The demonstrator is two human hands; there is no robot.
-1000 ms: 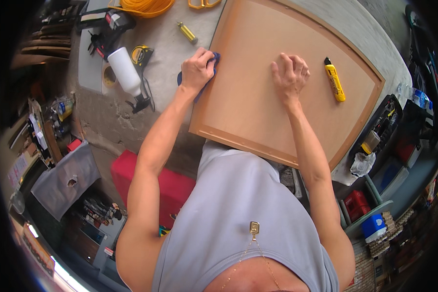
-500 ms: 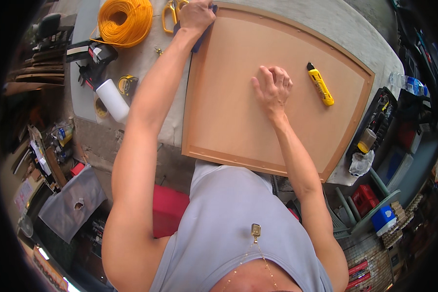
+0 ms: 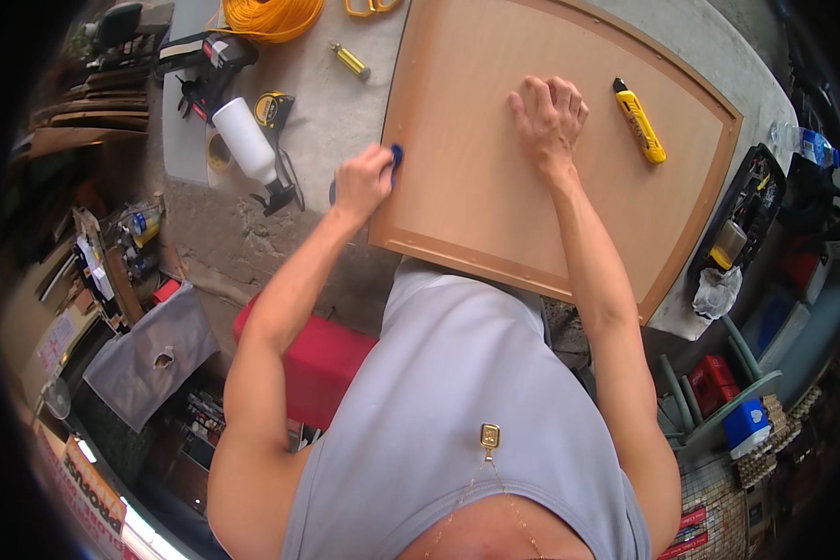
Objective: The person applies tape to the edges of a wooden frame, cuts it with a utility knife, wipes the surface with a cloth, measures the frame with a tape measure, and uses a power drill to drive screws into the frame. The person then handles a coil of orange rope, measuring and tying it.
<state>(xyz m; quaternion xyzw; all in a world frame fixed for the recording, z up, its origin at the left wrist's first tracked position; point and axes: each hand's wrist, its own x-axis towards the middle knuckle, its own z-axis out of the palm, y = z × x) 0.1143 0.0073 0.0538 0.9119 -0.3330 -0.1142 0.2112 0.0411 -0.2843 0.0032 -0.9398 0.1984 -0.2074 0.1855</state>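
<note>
A flat brown panel [image 3: 467, 177] with a taped border lies on the grey worktop in front of me. At its near left edge my left hand [image 3: 362, 184] is closed on a dark blue cloth [image 3: 397, 155], most of which is hidden by the fingers. My right hand [image 3: 546, 123] rests on the panel right of its middle, fingers slightly bent and apart, holding nothing. A yellow utility knife [image 3: 640, 126] lies on the panel to the right of that hand.
Left of the panel are a white spray bottle [image 3: 245, 140], a tape measure [image 3: 272, 109], a small brass-coloured tool [image 3: 350, 62] and a coil of orange cord [image 3: 273, 17]. A black tray of tools [image 3: 742, 210] and a plastic bottle [image 3: 815, 147] stand right.
My left hand has slid with the cloth along the panel's left edge, from the far corner toward me. My right hand stays in its place on the panel.
</note>
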